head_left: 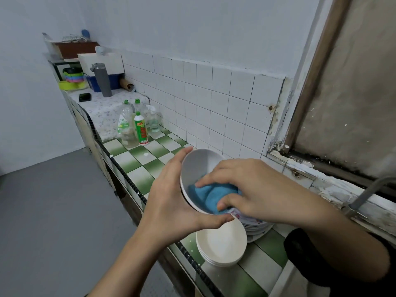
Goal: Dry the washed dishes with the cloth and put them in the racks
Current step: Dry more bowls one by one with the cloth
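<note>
My left hand (pixel 171 202) grips a white bowl (pixel 197 166) by its rim and holds it tilted above the counter. Inside the bowl my right hand (pixel 244 187) pinches a blue cloth (pixel 211 196) and presses it against the bowl's lower wall. Directly below, a stack of cream bowls (pixel 222 243) stands on the green-and-white tiled counter (pixel 139 161). Behind it a pile of white plates (pixel 255 227) is partly hidden by my right hand. A wire rack (pixel 74 38) sits on a shelf at the far end of the counter.
Several detergent bottles (pixel 134 125) stand mid-counter. Farther back are a grey flask (pixel 101 80), a black phone (pixel 85 97), colourful plastic bowls (pixel 74 79) and a blue box (pixel 96 82). A grey tap (pixel 368 194) juts out at the right below the window. Grey floor lies to the left.
</note>
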`<state>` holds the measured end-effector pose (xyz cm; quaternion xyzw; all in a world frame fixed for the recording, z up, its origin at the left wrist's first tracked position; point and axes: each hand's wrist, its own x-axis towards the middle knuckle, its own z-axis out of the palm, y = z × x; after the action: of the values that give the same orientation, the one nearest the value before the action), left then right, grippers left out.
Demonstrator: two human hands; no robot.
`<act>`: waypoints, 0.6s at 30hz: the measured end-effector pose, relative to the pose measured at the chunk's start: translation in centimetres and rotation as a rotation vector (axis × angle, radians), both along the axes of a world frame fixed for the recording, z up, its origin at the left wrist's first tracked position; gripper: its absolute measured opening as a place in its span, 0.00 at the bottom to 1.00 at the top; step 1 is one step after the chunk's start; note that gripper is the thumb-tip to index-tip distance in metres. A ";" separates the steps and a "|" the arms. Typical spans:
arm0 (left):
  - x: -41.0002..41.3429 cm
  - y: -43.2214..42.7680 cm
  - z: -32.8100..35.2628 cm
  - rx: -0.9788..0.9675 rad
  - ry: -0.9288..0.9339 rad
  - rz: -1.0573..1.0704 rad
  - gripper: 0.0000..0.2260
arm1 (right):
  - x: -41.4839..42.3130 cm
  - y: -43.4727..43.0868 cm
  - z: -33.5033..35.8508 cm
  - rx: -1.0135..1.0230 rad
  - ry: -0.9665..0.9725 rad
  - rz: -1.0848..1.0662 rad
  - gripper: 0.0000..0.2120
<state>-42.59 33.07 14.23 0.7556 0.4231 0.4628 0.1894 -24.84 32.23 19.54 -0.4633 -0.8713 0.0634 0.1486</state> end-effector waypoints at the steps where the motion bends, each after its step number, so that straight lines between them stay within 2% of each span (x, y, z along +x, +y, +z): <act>1: 0.0 0.0 -0.1 -0.007 0.003 0.002 0.53 | 0.0 -0.2 0.2 -0.110 0.083 0.000 0.22; 6: 0.3 0.0 -0.8 -0.058 -0.059 0.017 0.52 | -1.1 0.0 -1.1 -0.405 0.734 -0.045 0.20; 8: 0.4 0.1 -1.0 -0.047 -0.115 0.010 0.47 | -1.4 0.1 -1.6 -0.408 0.933 -0.098 0.21; 9: 0.4 0.1 -1.0 -0.031 -0.123 0.013 0.45 | -1.4 0.3 -1.8 -0.293 0.918 -0.153 0.21; 11: 0.3 0.0 -1.0 -0.020 -0.104 0.033 0.43 | -1.3 0.5 -2.1 0.001 0.680 -0.312 0.21; 13: 0.6 0.0 -1.3 -0.018 -0.083 0.021 0.45 | -1.8 0.3 -2.3 0.128 0.535 -0.403 0.20; 16: 1.0 0.1 -1.9 -0.031 -0.060 0.020 0.46 | -3.1 -0.1 -3.2 0.059 0.594 -0.383 0.20; 18: 0.8 0.1 -2.2 -0.085 -0.086 0.054 0.49 | -3.6 -0.3 -3.7 -0.105 0.721 -0.275 0.20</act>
<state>-41.83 33.13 11.99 0.7147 0.4541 0.4813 0.2265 -28.46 31.95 15.88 -0.5309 -0.6884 0.2462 0.4285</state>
